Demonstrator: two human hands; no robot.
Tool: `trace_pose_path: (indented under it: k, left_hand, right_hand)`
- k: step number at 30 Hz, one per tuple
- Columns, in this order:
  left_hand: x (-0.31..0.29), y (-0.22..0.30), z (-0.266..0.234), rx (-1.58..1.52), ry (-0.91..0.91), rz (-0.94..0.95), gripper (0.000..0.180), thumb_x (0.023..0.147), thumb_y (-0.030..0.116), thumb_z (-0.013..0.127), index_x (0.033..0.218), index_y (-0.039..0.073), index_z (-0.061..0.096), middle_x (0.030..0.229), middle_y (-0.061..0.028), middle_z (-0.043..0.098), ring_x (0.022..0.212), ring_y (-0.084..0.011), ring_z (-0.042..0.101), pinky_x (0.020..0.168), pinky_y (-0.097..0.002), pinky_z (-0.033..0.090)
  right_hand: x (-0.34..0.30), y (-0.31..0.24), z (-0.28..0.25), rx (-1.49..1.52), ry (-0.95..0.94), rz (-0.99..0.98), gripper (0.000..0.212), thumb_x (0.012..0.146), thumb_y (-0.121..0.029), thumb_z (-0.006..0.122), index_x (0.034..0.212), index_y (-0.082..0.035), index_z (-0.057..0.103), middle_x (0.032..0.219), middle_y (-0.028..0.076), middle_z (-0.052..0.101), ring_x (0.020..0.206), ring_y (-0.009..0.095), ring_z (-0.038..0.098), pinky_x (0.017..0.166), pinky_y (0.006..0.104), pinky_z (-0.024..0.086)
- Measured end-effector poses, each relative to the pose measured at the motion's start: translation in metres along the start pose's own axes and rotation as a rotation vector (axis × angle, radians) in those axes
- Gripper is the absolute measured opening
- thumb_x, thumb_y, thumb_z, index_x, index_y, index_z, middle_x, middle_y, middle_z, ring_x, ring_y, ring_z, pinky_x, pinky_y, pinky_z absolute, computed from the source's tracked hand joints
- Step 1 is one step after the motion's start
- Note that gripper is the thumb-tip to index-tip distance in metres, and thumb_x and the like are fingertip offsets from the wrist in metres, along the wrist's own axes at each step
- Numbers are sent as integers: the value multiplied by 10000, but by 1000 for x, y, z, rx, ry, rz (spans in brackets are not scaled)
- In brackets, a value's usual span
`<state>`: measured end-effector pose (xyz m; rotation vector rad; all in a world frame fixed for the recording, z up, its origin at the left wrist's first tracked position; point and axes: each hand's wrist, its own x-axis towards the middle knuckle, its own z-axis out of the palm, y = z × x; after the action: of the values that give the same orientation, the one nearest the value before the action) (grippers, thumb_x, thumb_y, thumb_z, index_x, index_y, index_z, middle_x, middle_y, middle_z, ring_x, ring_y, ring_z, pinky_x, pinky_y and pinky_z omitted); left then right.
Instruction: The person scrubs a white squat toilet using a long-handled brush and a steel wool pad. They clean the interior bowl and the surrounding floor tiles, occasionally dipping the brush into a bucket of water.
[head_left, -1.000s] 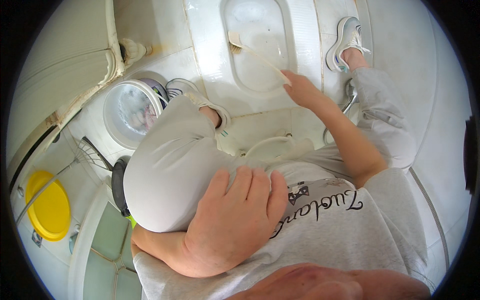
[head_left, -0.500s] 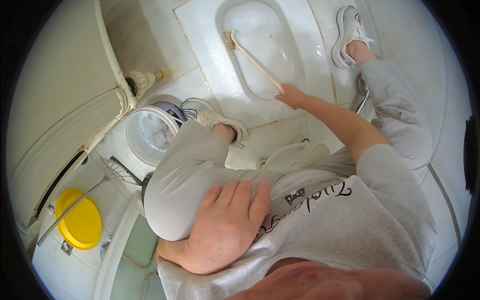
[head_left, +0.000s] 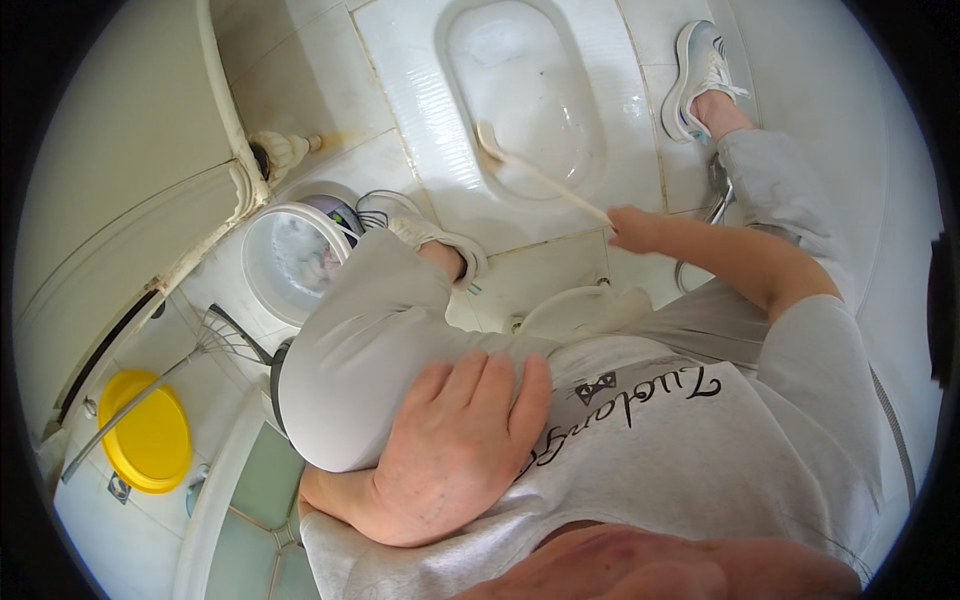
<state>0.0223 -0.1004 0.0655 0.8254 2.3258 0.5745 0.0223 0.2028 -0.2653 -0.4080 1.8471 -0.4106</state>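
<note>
Head view: right hand [head_left: 637, 229] clenched around brush handle [head_left: 555, 184], left hand [head_left: 455, 445] flat on knee [head_left: 345, 400].

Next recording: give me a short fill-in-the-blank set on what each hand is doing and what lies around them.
1. The right hand holds a long pale brush whose head rests in the white floor-level ____ pan.
2. The left hand lies flat on the person's bent left ____.
3. The round plastic disc at the lower left is ____ in colour.

Missing words: toilet; knee; yellow
</note>
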Motion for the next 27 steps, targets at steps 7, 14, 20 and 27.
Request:
trace_pose_path:
  k: [7, 14, 20, 27]
  left_hand:
    - [-3, 3, -1, -4, 29, 27, 477, 665, 171, 649, 1080, -31, 531, 925, -151, 544, 868, -280, 552, 715, -351, 437]
    - [-9, -2, 3, 16, 27, 14, 444, 683, 175, 625, 1079, -11, 545, 932, -142, 554, 881, -276, 558, 727, -353, 441]
    - [-14, 1, 9, 80, 140, 3, 406, 662, 136, 576, 1045, 1, 559, 891, -107, 563, 858, -234, 561, 720, -324, 439]
    - [-18, -5, 8, 70, 89, -10, 385, 667, 119, 555, 1033, 1, 564, 852, -89, 550, 811, -217, 553, 683, -314, 435]
  right_hand:
    - [-48, -55, -29, 8, 42, 133, 348, 867, -259, 532, 942, 80, 503, 871, 259, 590, 844, 396, 583, 734, 442, 456]
    - [-86, -7, 0, -118, -132, 194, 310, 903, -248, 478, 910, 60, 519, 848, 242, 587, 835, 401, 580, 747, 451, 457]
    - [-77, -21, -97, -403, 214, 306, 246, 883, -196, 485, 837, 2, 622, 838, 210, 610, 845, 368, 597, 721, 447, 479]
    - [41, 22, -86, 198, 648, 158, 375, 891, -349, 485, 786, 4, 551, 658, 154, 544, 575, 300, 539, 529, 406, 442]
